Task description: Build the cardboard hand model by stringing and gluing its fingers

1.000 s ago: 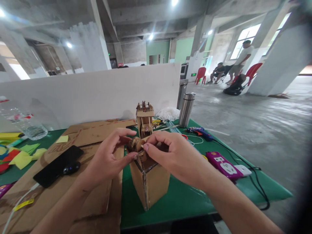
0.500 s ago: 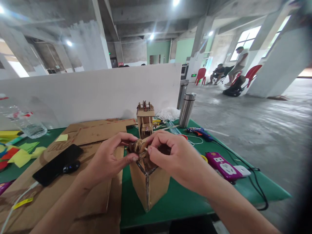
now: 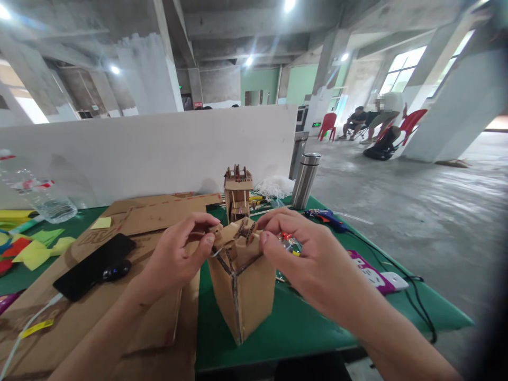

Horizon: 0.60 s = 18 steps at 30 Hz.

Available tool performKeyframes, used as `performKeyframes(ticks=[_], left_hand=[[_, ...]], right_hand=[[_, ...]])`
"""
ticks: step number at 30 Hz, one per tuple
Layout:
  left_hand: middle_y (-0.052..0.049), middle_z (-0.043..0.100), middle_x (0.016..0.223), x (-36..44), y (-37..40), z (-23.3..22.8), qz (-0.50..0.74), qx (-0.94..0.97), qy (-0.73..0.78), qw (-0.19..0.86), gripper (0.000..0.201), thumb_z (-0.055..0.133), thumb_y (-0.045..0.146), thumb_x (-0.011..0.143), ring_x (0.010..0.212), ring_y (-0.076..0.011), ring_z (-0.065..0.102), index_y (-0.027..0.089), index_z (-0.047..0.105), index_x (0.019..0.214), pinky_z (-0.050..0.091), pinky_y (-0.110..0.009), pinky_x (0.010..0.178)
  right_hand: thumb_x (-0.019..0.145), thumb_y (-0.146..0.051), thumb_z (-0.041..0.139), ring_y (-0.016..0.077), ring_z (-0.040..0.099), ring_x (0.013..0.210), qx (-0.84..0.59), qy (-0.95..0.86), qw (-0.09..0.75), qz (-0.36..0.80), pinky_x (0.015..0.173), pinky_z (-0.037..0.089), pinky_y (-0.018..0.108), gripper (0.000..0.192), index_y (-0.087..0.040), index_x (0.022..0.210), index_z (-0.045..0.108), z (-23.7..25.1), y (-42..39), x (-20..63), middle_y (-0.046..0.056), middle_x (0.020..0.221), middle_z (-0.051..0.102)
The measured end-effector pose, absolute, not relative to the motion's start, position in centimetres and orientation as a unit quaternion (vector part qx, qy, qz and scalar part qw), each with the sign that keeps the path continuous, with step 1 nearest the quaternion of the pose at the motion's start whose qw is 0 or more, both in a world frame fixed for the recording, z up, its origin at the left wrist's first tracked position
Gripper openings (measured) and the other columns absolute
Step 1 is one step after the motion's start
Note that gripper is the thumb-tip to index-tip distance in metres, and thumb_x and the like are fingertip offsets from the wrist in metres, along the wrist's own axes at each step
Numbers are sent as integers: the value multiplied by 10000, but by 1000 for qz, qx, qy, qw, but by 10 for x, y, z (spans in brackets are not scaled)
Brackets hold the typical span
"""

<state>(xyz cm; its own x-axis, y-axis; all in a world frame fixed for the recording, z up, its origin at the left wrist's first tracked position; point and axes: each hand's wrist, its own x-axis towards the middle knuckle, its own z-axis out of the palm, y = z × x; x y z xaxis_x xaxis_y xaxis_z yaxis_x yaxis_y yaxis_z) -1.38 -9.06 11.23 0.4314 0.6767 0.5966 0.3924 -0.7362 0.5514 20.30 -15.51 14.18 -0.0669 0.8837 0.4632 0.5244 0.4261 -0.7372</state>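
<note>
The cardboard box [image 3: 242, 286] stands on the green bench [image 3: 301, 323] between both hands. The left hand [image 3: 178, 259] has a narrow grip pinching the box's top left edge. The right hand [image 3: 301, 254] pinches the top right edge.

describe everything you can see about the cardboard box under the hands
The cardboard box is plain brown corrugated board, open at the top, standing upright on the green table with one vertical corner edge toward the camera. Dark lines run along its seams. A small cardboard assembly sits at its top rim. The left hand pinches at that rim from the left, the right hand from the right. Flat cardboard sheets lie beside it.
</note>
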Motion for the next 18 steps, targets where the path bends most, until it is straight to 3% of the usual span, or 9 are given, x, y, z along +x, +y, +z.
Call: performKeyframes(ticks=[6, 11, 14, 18], left_hand=[[-39, 703, 954, -19, -85, 113, 431, 840, 314, 98, 177, 480, 203, 961, 838, -157, 655, 231, 647, 1010, 526, -268, 716], [-49, 696, 1004, -23, -82, 117, 457, 827, 291, 152, 245, 440, 239, 993, 972, -197, 649, 234, 669, 907, 518, -321, 829], [-60, 679, 1118, -26, -84, 112, 462, 813, 297, 193, 337, 368, 319, 1020, 1106, -233, 614, 248, 691, 955, 487, -368, 942], [-66, 608, 1306, -29, -90, 105, 461, 807, 304, 211, 341, 369, 417, 1012, 1259, -276, 527, 258, 670, 1010, 432, -411, 1029]], right_hand=[[844, -345, 522, 214, 590, 852, -579, -661, 447, 167, 744, 420, 345, 170, -217, 740, 562, 126, -145, 238, 43, 962, 669], [860, -367, 497, 243, 601, 879, -634, -662, 378, 131, 768, 437, 365, 199, -202, 803, 591, 75, -113, 272, 78, 940, 673], [876, -315, 465, 220, 607, 786, -654, -680, 310, 115, 710, 440, 333, 201, -194, 784, 596, 39, -96, 282, 62, 847, 671], [870, -281, 484, 224, 618, 854, -664, -686, 280, 98, 754, 437, 329, 182, -190, 792, 621, 1, -82, 281, 64, 898, 683]])
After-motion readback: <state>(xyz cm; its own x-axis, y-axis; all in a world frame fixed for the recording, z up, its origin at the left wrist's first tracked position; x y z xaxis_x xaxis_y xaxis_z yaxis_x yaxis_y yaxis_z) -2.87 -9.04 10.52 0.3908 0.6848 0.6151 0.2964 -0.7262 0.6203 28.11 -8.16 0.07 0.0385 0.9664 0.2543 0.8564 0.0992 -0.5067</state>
